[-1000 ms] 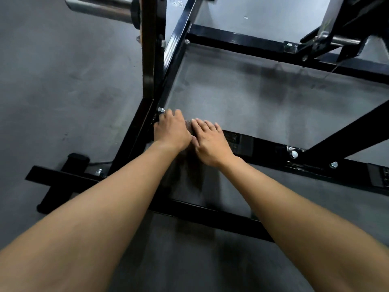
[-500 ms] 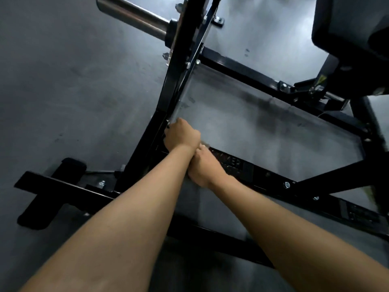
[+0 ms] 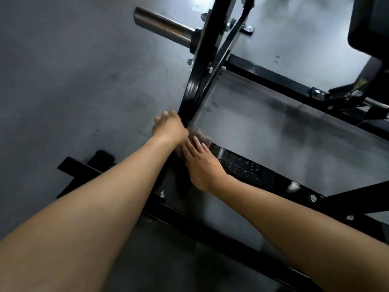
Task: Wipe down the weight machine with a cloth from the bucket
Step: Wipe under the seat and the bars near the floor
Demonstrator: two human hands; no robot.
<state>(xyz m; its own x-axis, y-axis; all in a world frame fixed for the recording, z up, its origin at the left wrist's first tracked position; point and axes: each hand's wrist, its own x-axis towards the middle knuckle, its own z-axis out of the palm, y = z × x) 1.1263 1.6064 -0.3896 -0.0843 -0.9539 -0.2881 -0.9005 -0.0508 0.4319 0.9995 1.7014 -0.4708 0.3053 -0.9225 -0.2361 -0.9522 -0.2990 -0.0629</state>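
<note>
Wiping, frame [image 3: 242, 170] foot: right hand [image 3: 200, 165] straight-fingered on cloth [image 3: 200, 134]; left hand [image 3: 169, 127] curled at 11 o'clock, grip unclear; rest probably pending.

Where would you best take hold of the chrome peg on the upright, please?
I'd wrap a hand round the chrome peg near its free left end, from above: it is a round bar whose right end meets the black upright.

Left of my left hand [image 3: 170, 127]: bare floor [image 3: 84, 81], wide open.
Ahead of my left hand: black upright [image 3: 194, 85] and slanted brace [image 3: 233, 36] block the way; a chrome peg [image 3: 162, 28] juts leftward farther up.
Under my right hand [image 3: 202, 165]: low rail [image 3: 271, 182] runs rightward.
Beyond my right hand: more bare floor, closed by the far rail [image 3: 269, 75].
Beneath my forearms: near rail [image 3: 210, 234] crosses.
</note>
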